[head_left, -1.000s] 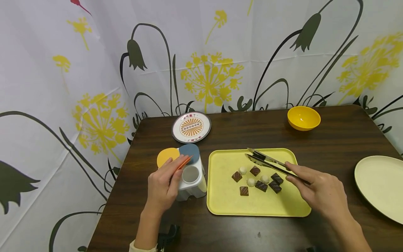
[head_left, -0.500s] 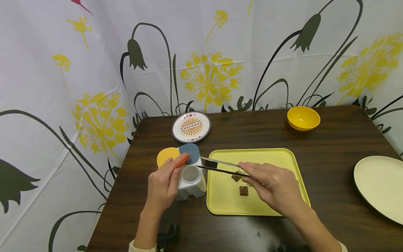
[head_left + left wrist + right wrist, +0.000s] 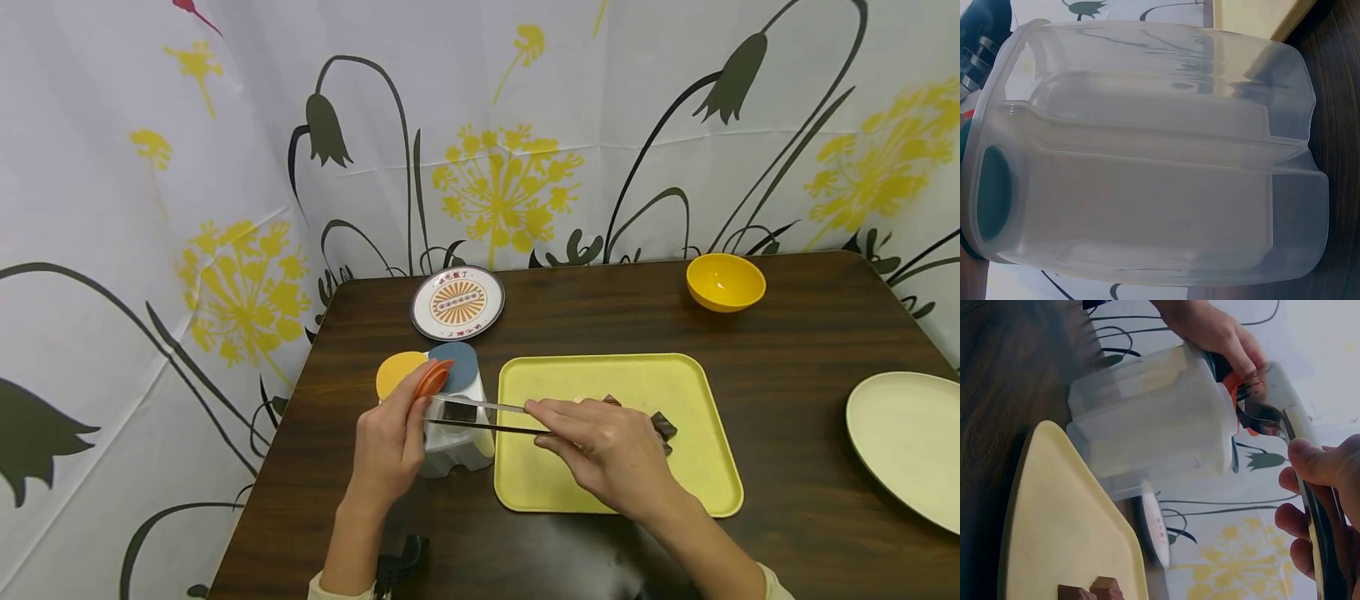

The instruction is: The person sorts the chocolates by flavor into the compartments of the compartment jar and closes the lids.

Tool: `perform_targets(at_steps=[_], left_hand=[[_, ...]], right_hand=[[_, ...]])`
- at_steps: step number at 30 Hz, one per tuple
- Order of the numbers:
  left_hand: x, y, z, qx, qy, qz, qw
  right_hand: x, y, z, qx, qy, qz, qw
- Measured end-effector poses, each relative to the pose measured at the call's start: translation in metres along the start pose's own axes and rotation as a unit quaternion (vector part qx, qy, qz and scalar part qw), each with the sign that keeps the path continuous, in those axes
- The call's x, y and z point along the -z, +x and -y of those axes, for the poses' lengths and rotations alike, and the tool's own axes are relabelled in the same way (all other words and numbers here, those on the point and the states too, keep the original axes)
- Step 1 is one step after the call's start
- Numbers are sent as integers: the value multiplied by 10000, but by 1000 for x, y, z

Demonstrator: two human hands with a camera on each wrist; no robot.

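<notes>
My left hand (image 3: 386, 446) pinches an orange lid (image 3: 433, 379), tilted up beside the open mouth of a translucent white container (image 3: 457, 457). Two other lids on it, yellow (image 3: 397, 372) and blue (image 3: 454, 365), lie flat. My right hand (image 3: 600, 442) holds metal serving tongs (image 3: 510, 429) reaching left across the container's opening. Between their arms shows a dark piece of chocolate (image 3: 460, 412). The right wrist view shows the tongs' fork-and-spoon tips (image 3: 1266, 419) close to the orange lid. The container's side (image 3: 1147, 206) fills most of the left wrist view.
A yellow tray (image 3: 570, 492) right of the container bears several chocolates (image 3: 663, 425), partly hidden by my right hand. A patterned plate (image 3: 458, 302) lies behind the container. A yellow bowl (image 3: 726, 283) stands back right, a cream plate (image 3: 911, 450) far right.
My right hand has carried the tongs and the dark chocolate leftward from over the tray to the container's opening. My left hand has stayed put, tipping the orange lid slightly.
</notes>
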State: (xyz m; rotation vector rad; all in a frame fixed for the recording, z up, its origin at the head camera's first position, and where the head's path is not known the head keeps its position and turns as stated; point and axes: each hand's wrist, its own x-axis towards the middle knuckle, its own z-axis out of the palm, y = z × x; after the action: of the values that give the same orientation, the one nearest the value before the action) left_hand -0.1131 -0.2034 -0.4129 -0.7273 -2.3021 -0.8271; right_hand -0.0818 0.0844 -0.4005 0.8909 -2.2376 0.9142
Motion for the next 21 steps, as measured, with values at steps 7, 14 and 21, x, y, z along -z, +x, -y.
perform_targets(at_steps=[7,14,21], left_hand=[[0,-1,0,12,-89,16,10000],[-1,1,1,-32,-90,-48,9999],[0,0,-1,136,-85,81,9998]], right_hand=[[-2,1,1,-127,57,174,9998],[2,-2,0,-236,-13,188,9995],[21,-12,-9,-555,-159,254,9980]])
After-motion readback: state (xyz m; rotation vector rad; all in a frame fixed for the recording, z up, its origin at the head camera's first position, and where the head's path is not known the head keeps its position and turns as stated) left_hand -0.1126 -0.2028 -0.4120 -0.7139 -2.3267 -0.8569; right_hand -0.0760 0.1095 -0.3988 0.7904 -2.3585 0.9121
